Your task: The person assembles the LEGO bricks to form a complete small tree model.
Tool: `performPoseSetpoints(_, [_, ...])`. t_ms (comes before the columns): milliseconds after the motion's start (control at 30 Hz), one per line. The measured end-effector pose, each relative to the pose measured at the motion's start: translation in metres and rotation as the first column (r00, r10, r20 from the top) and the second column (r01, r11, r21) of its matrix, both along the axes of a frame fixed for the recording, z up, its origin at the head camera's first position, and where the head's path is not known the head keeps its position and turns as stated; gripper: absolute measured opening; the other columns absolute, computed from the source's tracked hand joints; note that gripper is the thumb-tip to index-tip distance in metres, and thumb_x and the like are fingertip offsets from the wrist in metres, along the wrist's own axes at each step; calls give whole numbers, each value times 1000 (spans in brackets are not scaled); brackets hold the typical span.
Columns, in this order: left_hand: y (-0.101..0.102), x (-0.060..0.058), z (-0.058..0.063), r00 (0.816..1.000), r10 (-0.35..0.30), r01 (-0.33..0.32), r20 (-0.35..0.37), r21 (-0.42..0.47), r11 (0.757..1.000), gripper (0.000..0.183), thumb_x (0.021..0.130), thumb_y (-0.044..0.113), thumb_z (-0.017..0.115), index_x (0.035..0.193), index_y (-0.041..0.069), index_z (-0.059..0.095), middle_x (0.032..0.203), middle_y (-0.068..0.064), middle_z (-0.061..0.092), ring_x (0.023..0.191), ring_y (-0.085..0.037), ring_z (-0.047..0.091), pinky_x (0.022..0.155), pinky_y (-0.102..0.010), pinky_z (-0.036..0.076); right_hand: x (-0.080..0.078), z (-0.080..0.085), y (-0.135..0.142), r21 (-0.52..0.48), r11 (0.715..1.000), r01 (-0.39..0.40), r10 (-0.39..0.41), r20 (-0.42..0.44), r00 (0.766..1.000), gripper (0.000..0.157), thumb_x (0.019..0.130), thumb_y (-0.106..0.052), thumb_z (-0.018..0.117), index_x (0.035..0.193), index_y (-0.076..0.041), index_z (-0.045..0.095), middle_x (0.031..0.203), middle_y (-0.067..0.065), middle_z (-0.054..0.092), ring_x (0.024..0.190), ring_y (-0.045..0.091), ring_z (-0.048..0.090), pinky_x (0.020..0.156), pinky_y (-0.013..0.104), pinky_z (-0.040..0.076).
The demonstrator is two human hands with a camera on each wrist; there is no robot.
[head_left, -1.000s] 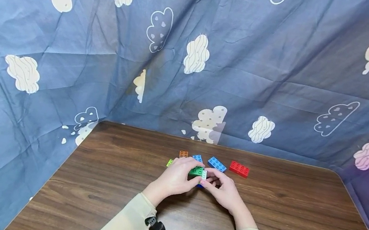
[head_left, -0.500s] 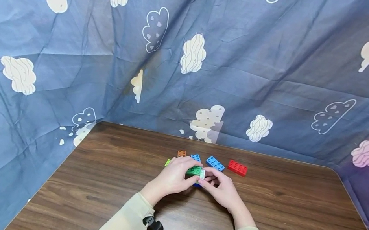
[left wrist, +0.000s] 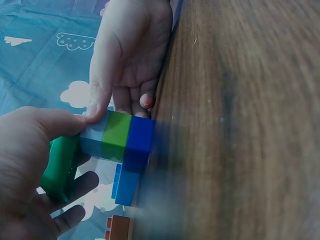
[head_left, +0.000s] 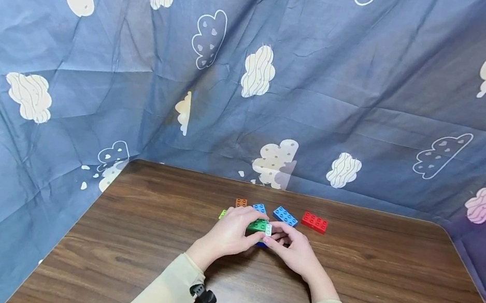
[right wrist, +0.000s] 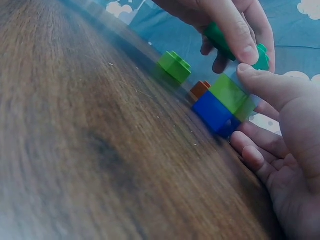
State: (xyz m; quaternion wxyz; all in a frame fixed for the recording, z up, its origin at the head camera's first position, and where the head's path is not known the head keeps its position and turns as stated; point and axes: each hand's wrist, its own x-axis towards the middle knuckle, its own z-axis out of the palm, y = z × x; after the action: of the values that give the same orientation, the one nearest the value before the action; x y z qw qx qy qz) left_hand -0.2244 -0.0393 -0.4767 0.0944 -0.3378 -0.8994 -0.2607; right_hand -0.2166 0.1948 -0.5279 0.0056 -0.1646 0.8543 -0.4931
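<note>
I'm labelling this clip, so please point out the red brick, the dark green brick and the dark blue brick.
Red brick (head_left: 314,222): head view, on its studded top.
Dark green brick (left wrist: 61,167): left wrist view, on its smooth side.
Dark blue brick (right wrist: 214,114): right wrist view, on its side.

The bricks (left wrist: 117,136) look smooth plastic, the table (head_left: 393,279) wood (faintly glossy).

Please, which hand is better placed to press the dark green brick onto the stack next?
Probably the left hand: it grips the dark green brick, while the right hand holds the white brick on the stack.
</note>
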Motion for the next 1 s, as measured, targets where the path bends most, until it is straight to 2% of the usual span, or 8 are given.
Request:
performPoseSetpoints(233, [1,1,0,1000,-3,3,26,10,1000,36,104,29,73,137,16,71,130,-1,73,119,-22,68,95,-43,51,0,1,1,-9,1000,-6,6,8,1000,41,100,-27,83,135,-8,71,111,0,75,98,17,69,85,27,57])
performPoseSetpoints(733, [0,1,0,1000,1,-1,4,-7,1000,35,105,30,72,137,17,71,131,-1,73,121,-23,68,96,-44,50,0,2,0,-25,1000,-15,15,-9,1000,39,100,-27,82,133,-8,72,109,1,75,96,16,69,84,27,57])
performPoseSetpoints(833, [0,1,1,1000,1,-1,-4,-9,1000,35,105,30,72,137,18,71,131,0,72,121,-23,67,96,-43,50,0,3,1,-53,998,-24,24,-1,1000,47,98,-25,85,139,-9,69,114,4,75,98,17,70,83,26,57])
performPoseSetpoints(1000, [1,2,2,1000,7,-7,10,-18,1000,35,105,31,72,138,19,70,133,2,72,122,-22,67,96,-42,48,-1,6,7,-98,994,-48,52,39,998,68,91,-20,93,149,-9,61,123,9,73,104,24,71,83,26,59])
